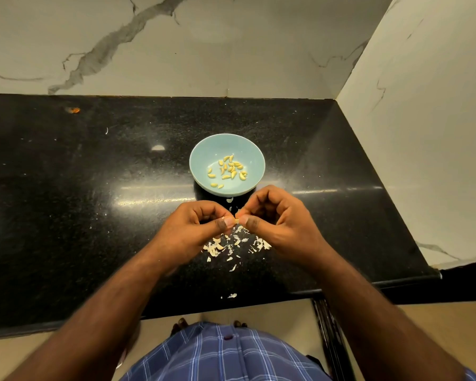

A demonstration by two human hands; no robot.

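A pale blue bowl [204, 154] stands on the black counter and holds several small peeled yellow cloves [230, 169]. Just in front of the bowl my left hand [195, 226] and my right hand [275, 218] meet, fingers curled. Between their thumbs and fingertips they pinch one small pale clove [236, 221], mostly hidden by the fingers. Under the hands lies a scatter of white papery peels [231, 243].
The black polished counter [94, 202] runs to a marble wall at the back and another on the right. Its front edge is near my body. A small orange speck [73, 110] lies at the far left. A stray peel [232, 295] sits near the front edge.
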